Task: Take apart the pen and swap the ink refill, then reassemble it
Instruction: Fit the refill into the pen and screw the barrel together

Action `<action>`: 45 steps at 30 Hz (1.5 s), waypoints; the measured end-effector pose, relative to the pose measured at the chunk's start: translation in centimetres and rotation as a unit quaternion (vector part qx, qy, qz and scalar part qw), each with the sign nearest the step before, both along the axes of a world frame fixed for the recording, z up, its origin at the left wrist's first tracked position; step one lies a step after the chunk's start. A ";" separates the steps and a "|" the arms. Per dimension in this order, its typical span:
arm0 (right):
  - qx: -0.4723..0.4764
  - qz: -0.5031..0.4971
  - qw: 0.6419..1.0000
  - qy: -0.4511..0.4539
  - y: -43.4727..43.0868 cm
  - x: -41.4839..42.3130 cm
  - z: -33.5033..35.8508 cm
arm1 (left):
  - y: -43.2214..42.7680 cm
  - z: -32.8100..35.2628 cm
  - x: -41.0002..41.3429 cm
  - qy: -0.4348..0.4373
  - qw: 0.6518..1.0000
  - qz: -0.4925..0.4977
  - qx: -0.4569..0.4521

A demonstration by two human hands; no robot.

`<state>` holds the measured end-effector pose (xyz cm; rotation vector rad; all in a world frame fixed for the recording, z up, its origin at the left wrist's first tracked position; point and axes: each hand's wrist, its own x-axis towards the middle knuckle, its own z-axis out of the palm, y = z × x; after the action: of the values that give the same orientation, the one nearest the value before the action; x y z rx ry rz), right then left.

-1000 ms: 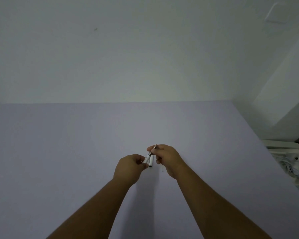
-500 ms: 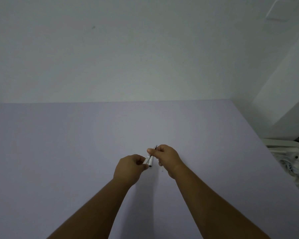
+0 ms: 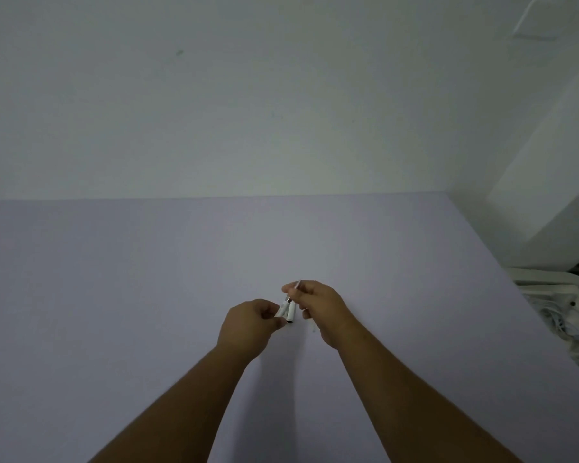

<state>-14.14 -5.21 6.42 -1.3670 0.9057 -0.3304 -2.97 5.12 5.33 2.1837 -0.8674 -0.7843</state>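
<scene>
Both my hands meet above the middle of the pale lilac table. My left hand pinches a short white pen barrel piece between thumb and fingers. My right hand grips a second white pen piece with a dark end, and a thin refill tip sticks up past its fingers. The two white pieces lie side by side, touching or nearly so. How they join is hidden by my fingers.
A plain white wall rises behind the table's far edge. Off the table's right edge stands white furniture with cloth and cables. A small dark speck marks the table under my right hand.
Both hands stay almost in place. The white pieces have shifted slightly between my fingers, and the refill tip shows a little less above my right hand.
</scene>
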 end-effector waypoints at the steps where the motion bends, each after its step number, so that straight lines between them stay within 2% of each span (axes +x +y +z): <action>1: -0.012 -0.008 1.000 0.018 -0.1 0.0 -0.2 | 0.0 0.0 0.0 -0.001 1.000 -0.003 0.000; 4: -0.028 -0.024 0.998 0.057 0.0 0.1 -0.1 | 0.0 0.1 -0.4 0.000 1.000 -0.007 -0.003; 8: 0.009 0.008 1.000 -0.024 0.1 -0.1 0.1 | -0.1 0.1 -0.1 0.006 1.000 0.006 -0.006; 12: -0.027 -0.036 0.998 0.039 0.3 0.3 0.3 | -0.2 0.3 -0.4 0.001 1.000 0.000 -0.009; 17: 0.013 0.004 0.999 -0.044 0.1 0.0 0.3 | -0.2 0.4 -0.3 0.008 1.000 0.007 -0.011; 22: -0.028 -0.022 0.999 0.040 0.4 0.1 0.2 | 0.0 0.4 -0.8 -0.007 1.000 -0.008 0.001; 26: 0.040 0.014 0.998 -0.046 0.3 -0.4 0.2 | 0.2 0.4 -0.5 0.002 1.000 0.000 0.001; 30: -0.004 -0.011 0.999 0.044 0.5 -0.3 0.2 | 0.4 0.6 -0.8 -0.017 1.000 -0.011 0.004; 35: 0.038 0.025 0.998 -0.040 0.5 -0.6 0.2 | 0.4 1.0 -0.8 -0.009 1.000 -0.003 0.002; 39: -0.009 -0.001 0.999 0.053 0.6 -0.2 0.4 | 0.4 1.2 -0.9 -0.027 1.000 -0.013 0.000; 43: 0.034 0.029 0.998 -0.040 0.3 -0.6 0.1 | 0.3 1.5 -1.0 -0.019 1.000 -0.002 -0.002; 45: 0.027 0.023 0.999 -0.031 0.3 -0.7 0.1 | 0.3 1.6 -1.0 -0.025 1.000 -0.007 0.001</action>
<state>-14.83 -4.90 6.56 -1.3182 0.8265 -0.3093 -3.94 5.47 6.95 2.2094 -0.9065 -0.7408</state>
